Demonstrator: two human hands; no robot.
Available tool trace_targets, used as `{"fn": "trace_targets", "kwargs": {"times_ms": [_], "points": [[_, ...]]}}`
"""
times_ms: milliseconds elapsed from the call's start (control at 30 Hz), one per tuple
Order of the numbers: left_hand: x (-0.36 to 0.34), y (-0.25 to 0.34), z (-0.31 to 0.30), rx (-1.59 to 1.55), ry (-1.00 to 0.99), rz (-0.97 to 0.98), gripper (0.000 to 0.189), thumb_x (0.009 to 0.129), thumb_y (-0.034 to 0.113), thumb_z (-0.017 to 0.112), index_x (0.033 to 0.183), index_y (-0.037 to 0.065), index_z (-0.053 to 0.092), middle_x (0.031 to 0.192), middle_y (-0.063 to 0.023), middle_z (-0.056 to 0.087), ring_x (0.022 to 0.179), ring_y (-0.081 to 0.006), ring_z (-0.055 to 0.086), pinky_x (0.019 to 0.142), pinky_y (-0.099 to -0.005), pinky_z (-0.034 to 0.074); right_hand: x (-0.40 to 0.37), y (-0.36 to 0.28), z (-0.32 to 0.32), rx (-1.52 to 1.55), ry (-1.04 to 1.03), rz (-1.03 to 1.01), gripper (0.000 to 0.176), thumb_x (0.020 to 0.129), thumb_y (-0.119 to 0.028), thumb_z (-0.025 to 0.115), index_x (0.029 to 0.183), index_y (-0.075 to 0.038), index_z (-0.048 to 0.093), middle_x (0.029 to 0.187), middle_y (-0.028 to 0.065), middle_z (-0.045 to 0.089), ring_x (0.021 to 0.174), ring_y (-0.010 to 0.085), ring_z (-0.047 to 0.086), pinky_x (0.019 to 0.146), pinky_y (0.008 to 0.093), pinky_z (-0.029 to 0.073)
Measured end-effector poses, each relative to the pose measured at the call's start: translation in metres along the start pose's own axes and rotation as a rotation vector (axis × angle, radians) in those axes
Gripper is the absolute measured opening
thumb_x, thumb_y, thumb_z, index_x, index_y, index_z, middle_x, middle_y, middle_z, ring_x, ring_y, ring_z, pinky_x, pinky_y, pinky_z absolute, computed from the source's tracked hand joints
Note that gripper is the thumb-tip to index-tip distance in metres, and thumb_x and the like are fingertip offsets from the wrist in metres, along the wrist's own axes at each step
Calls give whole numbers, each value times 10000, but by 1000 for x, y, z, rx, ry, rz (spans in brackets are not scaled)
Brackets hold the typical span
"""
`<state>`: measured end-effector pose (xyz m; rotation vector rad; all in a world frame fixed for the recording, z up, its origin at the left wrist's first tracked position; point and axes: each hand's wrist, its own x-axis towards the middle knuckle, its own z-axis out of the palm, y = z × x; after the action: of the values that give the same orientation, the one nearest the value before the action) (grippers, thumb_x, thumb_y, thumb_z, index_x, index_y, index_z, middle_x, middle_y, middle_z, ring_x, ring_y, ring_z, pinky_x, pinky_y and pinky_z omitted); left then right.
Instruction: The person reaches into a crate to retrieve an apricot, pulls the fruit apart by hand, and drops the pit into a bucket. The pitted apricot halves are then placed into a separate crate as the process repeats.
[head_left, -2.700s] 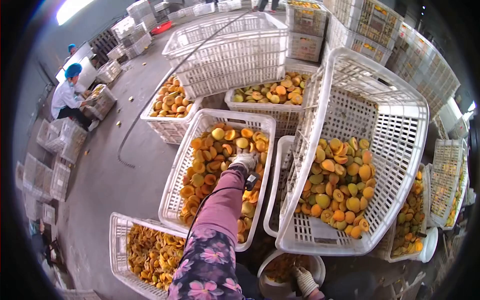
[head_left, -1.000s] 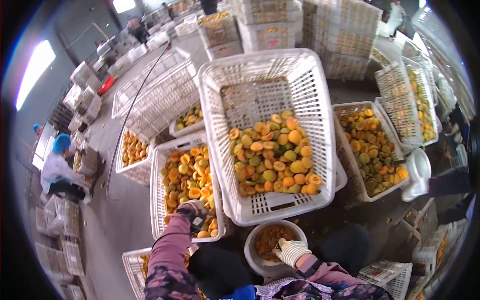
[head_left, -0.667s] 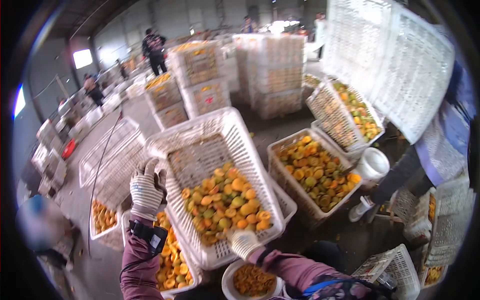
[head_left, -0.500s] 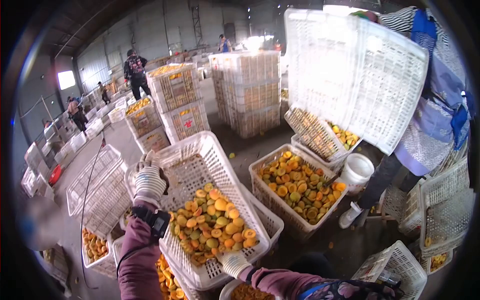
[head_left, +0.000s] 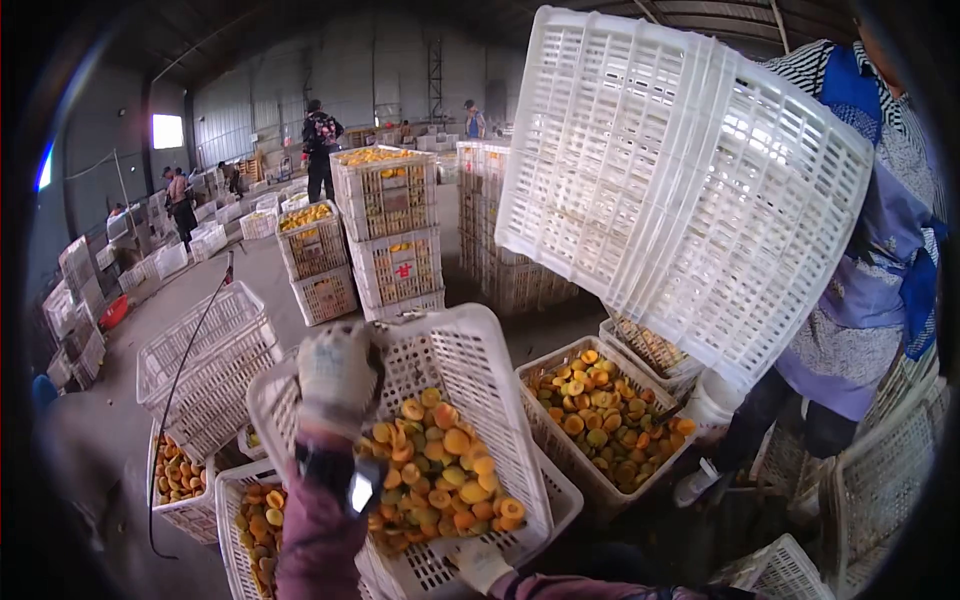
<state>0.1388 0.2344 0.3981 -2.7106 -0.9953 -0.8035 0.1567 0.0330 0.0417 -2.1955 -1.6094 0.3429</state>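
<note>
A white perforated plastic crate sits tilted in front of me, with a heap of halved apricots slid toward its near end. My left hand, in a pale work glove, is closed at the crate's far left rim; its fingertips are partly hidden. At the near end, my gloved right hand grips the crate's lower edge. Another white crate shows beneath the tilted one. More apricots lie in a crate by my left forearm.
To the right stands a crate of apricot halves. Beyond it, a person in a patterned apron is behind large upended white crates, near a white bucket. Stacked full crates rise ahead; nested crates stand left.
My view has tilted up and turned left. My left hand stays at the crate's far rim and my right hand at its near end. The other person's upended crates appear larger and lower.
</note>
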Motion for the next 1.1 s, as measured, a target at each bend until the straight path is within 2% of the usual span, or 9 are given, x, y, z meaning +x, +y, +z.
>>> {"fn": "trace_targets", "kwargs": {"times_ms": [67, 100, 200, 400, 533, 600, 667, 933, 1100], "points": [[-16, 8, 6, 6, 230, 67, 204, 790, 290, 544, 905, 141, 623, 921, -119, 626, 927, -259, 594, 809, -404, 415, -13, -13, -6, -156, -137, 24, 256, 858, -267, 439, 1031, -150, 588, 869, 138, 630, 819, 317, 609, 696, 445, 483], [-6, 5, 16, 40, 169, 47, 209, 790, 283, 539, 911, 133, 621, 917, -113, 626, 939, -268, 586, 823, -411, 413, -20, -21, -20, -111, 59, -139, 229, 861, -261, 432, 991, -160, 591, 857, 128, 630, 789, 312, 615, 658, 448, 482], [45, -16, 77, 61, -48, -91, 279, 794, 250, 510, 1012, 105, 607, 993, -112, 606, 1018, -281, 544, 925, -421, 365, 9, -17, -17, -70, -22, -84, 240, 826, -246, 493, 1009, -110, 568, 852, 135, 618, 769, 330, 605, 666, 441, 483], [-15, -24, 109, -53, 446, 51, 511, 761, 253, 499, 1234, 63, 471, 1270, -167, 452, 1234, -355, 340, 1055, -477, 215, 24, -21, -31, -32, 56, -49, 236, 759, -156, 525, 982, -81, 553, 827, 153, 620, 776, 345, 599, 663, 446, 471], [-106, -12, 195, -333, -550, -233, 529, 760, 288, 533, 1250, 104, 459, 1399, -161, 290, 1293, -392, 240, 1042, -514, 231, 29, -17, -21, -65, 4, -39, 338, 825, -354, 533, 1006, -68, 531, 753, 169, 616, 679, 359, 601, 583, 463, 465], [-154, -18, 268, -457, -718, -302, 565, 778, 310, 518, 1306, 138, 413, 1461, -133, 182, 1340, -393, 128, 1041, -537, 222, 29, -11, -11, -105, 33, -54, 332, 793, -350, 554, 985, -79, 552, 695, 162, 616, 664, 352, 608, 571, 448, 469], [-185, -10, 267, -112, -680, -149, 610, 804, 336, 489, 1367, 157, 340, 1490, -103, 123, 1360, -391, 43, 1035, -571, 201, 32, 3, 8, -193, -11, -8, 281, 750, -325, 585, 897, -85, 594, 685, 171, 617, 652, 346, 614, 572, 433, 478], [-182, -21, 285, -291, -544, -228, 468, 795, 278, 497, 1243, 144, 481, 1372, -98, 347, 1335, -347, 167, 994, -569, 183, 36, -14, 0, -172, 32, 79, 253, 717, -308, 596, 834, -85, 630, 697, 156, 629, 682, 333, 620, 607, 433, 485], [-178, -18, 295, -272, -557, -269, 523, 785, 363, 536, 1256, 148, 465, 1421, -66, 305, 1364, -293, 110, 991, -629, 182, 35, -9, 6, -200, 5, 190, 230, 698, -277, 592, 725, -51, 625, 665, 172, 616, 646, 346, 611, 582, 434, 480]]}}
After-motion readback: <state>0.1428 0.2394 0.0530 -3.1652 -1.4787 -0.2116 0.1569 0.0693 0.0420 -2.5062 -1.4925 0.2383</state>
